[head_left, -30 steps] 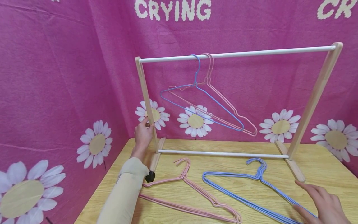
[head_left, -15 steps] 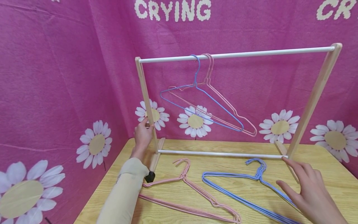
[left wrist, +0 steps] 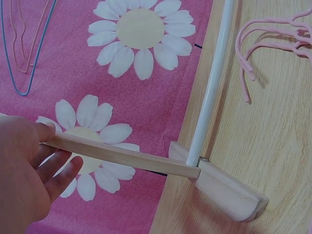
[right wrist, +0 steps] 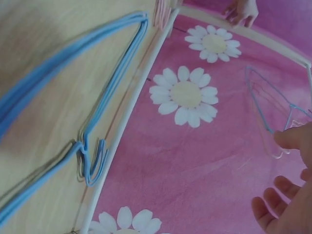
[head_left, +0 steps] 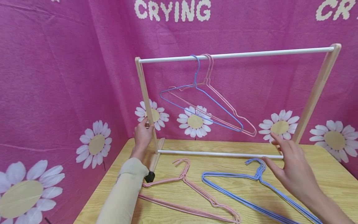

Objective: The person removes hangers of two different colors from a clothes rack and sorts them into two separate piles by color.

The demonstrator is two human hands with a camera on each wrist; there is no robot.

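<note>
Two hangers (one blue, one pink) hang from the rack's top rail [head_left: 235, 55] beneath "CRYING" [head_left: 172, 10] on the backdrop. Your left hand [head_left: 142, 137] grips the left upright [head_left: 146, 104]; your right hand [head_left: 291, 169], fingers spread and empty, hovers beside the right upright [head_left: 314, 93].

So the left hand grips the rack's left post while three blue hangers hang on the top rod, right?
Not quite. The head view shows one blue hanger and pink ones on the top rod. The left hand does grip the left post.
</note>
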